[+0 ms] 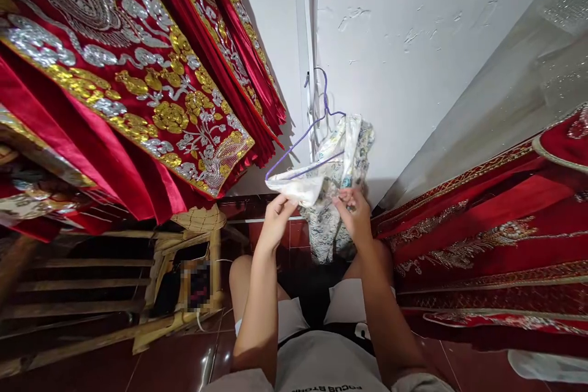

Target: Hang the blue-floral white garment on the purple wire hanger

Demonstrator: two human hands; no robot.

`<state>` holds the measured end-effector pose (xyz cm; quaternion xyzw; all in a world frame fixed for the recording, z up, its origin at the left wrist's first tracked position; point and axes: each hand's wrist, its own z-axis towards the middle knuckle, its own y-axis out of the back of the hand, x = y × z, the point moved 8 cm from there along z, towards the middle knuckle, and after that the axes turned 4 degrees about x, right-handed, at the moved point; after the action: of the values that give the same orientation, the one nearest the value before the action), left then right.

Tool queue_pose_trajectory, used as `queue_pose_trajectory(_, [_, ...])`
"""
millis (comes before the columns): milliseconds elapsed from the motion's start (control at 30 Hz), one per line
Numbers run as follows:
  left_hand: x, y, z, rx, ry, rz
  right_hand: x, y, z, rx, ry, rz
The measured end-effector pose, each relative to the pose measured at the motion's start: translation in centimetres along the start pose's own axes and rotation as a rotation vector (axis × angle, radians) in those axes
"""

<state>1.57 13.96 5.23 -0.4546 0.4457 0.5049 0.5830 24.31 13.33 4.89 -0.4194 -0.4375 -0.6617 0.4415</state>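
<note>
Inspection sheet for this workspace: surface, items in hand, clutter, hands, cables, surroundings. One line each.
Surface: no worktop seen; tiled floor below.
Items in hand: patterned garment partly over a purple hanger, whose hook is up by the wall strip; attachment unclear.
Clutter: bamboo-like furniture at left, a pixelated object beside it.
Hands: left hand and right hand each pinch the garment.
Cables: thin white cord near the furniture; ends unclear.
Surroundings: white wall with flaked paint; red embroidered clothes at left and right.
</note>
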Motion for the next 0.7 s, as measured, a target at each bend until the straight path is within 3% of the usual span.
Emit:
queue_pose_trajectory(67, [-0.7,-1.3,-0.9,0.166,0.008,0.108,1.8,-1.1,0.7,0.062,0.12,0.009])
queue_pose_trajectory(133, [-1.3,-2.7,-1.8,0.335,-0.006,0.222,2.8,-3.3,1.3,0.261,0.136,0.074])
queue_pose_trajectory(167, [-1.6,-3.1,-2.2,0.364,-0.026,0.266,2.9,-4.6,1.5,0.375,0.094,0.114])
queue_pose_trajectory(333, [-2.8,-1.8,-2.1,0.098,-0.173,0.297,1.8,-9.3,0.2,0.794,-0.153,0.254])
queue_pose_trajectory(433, [-2.7,-1.2,-1.4,0.022,-0.266,0.259,2.0,-9.8,-0.8,0.937,-0.195,0.33])
queue_pose_trajectory(500, [-2.2,-1.1,-0.9,0.051,-0.274,0.216,2.7,-9.2,-1.1,1.006,-0.198,0.345])
queue_pose_trajectory(600, [0.0,-2.9,-0.8,0.373,-0.127,0.205,4.0,-6.8,0.4,0.949,-0.107,0.26])
queue_pose_trajectory(667, [1.6,-3.8,-1.7,0.601,-0.009,0.284,4.9,-3.9,3.2,0.731,0.009,0.164])
queue_pose_trajectory(700, [2.1,-3.5,-2.2,0.659,0.03,0.352,5.3,-2.3,4.8,0.584,0.065,0.12])
